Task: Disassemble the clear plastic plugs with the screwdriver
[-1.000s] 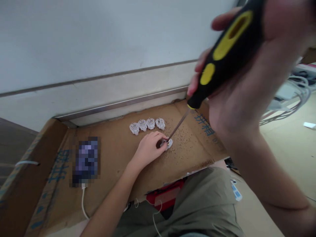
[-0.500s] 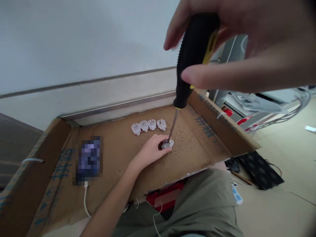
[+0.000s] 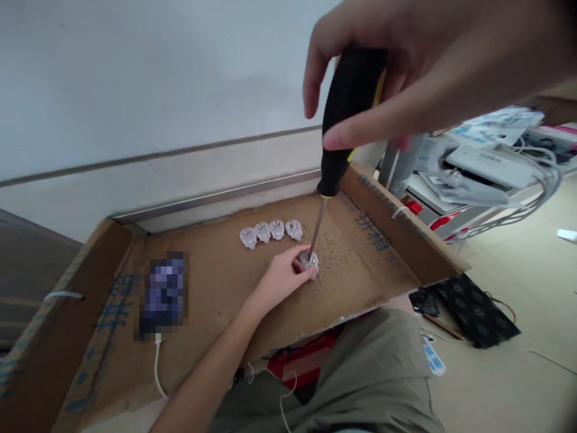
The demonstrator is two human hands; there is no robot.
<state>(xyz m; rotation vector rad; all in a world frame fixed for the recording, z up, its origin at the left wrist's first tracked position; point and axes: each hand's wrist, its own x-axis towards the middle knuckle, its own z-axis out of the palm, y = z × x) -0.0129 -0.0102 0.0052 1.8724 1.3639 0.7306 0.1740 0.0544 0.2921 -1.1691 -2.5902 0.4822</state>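
White plug (image 3: 314, 262), head view: on the cardboard tray (image 3: 216, 288), at the near right of the plug row (image 3: 276, 230).
Left hand (image 3: 285, 273): fingers gripping the white plug's edges.
Screwdriver (image 3: 354, 90): tip meeting the white plug; shaft right of the plug row.
Right hand (image 3: 419, 60): fingers around the handle, one standing off.
Pixelated device (image 3: 162, 293): left of the plug row.
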